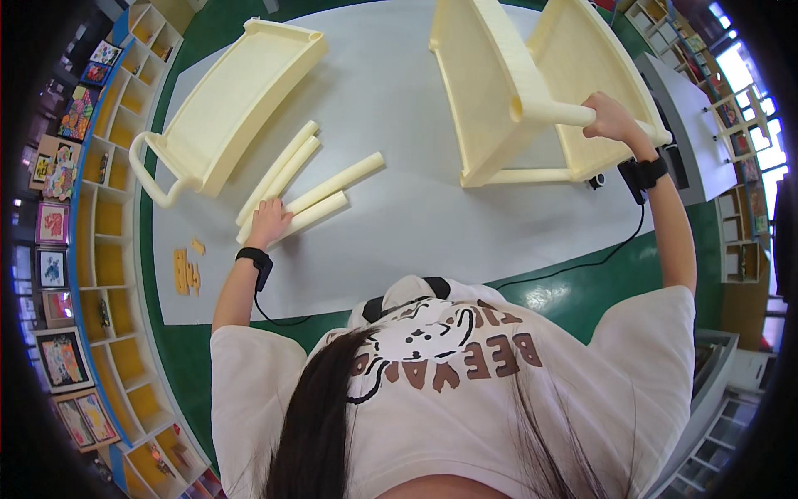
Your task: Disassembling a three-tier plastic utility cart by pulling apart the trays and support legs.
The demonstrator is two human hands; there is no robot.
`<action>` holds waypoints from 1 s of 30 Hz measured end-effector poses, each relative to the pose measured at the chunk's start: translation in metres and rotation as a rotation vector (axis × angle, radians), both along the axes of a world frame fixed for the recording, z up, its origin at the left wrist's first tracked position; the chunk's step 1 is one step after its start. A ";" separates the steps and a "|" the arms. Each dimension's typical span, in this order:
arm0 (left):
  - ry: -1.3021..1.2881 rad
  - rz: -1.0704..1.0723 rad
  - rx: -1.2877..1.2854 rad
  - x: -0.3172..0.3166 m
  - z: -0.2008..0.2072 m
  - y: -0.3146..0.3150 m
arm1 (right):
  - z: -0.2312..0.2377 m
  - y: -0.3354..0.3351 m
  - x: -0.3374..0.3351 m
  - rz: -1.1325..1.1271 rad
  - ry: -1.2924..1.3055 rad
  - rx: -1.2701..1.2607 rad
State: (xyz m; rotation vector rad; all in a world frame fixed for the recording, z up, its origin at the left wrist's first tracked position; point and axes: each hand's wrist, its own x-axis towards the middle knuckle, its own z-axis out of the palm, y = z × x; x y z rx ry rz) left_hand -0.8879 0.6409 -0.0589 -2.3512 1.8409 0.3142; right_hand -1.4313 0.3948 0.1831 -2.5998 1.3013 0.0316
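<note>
Several loose cream plastic tubes (pixel 339 179) lie fanned out on a light grey sheet. My left hand (pixel 270 221) is over their near ends, its fingers bent around one of them. To the right, two cream tray-shaped shelves (pixel 490 91) stand on edge, joined by tubes like part of a cart. My right hand (pixel 611 119) is wrapped around the upper joining tube (pixel 565 113), close to the right-hand shelf. A lower tube (pixel 528 176) runs between the same two shelves. At the far left rests a separate cream tray (pixel 245 96) with a curved handle (pixel 154 179).
Small orange-brown pieces (pixel 183 270) lie left of my left hand. The grey sheet (pixel 391 241) covers green floor. Cubby shelves (pixel 108 216) with framed pictures line the left. A white-and-black unit (pixel 686 129) stands beyond my right hand. Black cables (pixel 582 262) trail from both wristbands.
</note>
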 end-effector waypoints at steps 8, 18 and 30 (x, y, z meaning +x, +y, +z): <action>0.116 -0.030 -0.256 -0.037 0.028 -0.003 | -0.005 0.000 -0.001 0.022 -0.010 -0.096; -0.032 -0.098 -0.138 -0.070 0.009 0.025 | -0.007 0.003 -0.002 0.021 -0.017 -0.166; 0.007 0.094 -0.322 -0.057 -0.004 -0.003 | 0.000 0.005 0.001 0.038 0.008 -0.143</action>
